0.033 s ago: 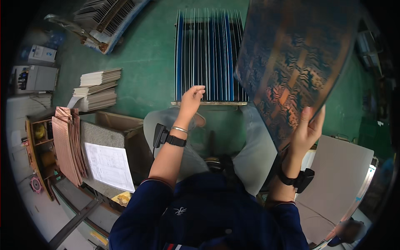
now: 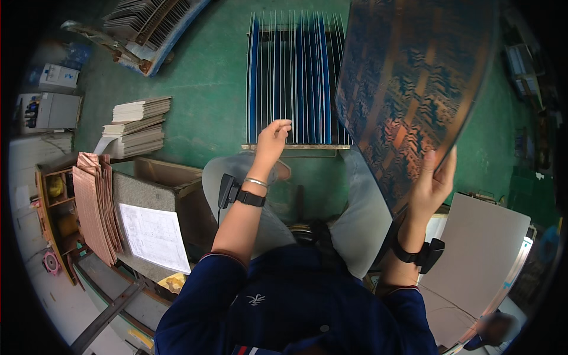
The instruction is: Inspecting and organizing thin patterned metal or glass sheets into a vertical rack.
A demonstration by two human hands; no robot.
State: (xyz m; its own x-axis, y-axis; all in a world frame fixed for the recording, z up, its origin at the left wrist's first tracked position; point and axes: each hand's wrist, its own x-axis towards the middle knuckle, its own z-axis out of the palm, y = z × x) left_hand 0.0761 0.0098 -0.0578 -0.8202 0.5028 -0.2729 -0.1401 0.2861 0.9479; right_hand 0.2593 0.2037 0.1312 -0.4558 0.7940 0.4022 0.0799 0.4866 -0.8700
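Large dark blue-and-copper patterned panel (image 2: 414,89), rectangular and tilted, stands raised ahead and to the right of a person in a navy shirt (image 2: 284,302) and pale grey-blue trousers (image 2: 364,225). Their right hand (image 2: 433,183) grasps its near edge, thumb on the patterned face. Their left hand (image 2: 272,139) has its fingers curled loosely inward; from where I stand, I cannot tell whether it grips anything. Both wrists wear black straps.

Close by on the right lies a broad, flat, pale grey board (image 2: 491,254). On the left, a white sheet of paper with fine line drawings (image 2: 154,236) rests against a rough grey box (image 2: 142,189), with thin copper-coloured sheets (image 2: 92,207) leaning beside it.

Just beyond the knees, a rack with a wooden front bar (image 2: 296,147) holds thin upright blue and dark panels (image 2: 296,83) in rows. Farther off, on the green floor (image 2: 207,77), sits an uneven stack of cream boards (image 2: 139,130). Farthest, at upper left, a blue-edged cart (image 2: 177,35) carries more slanted sheets.
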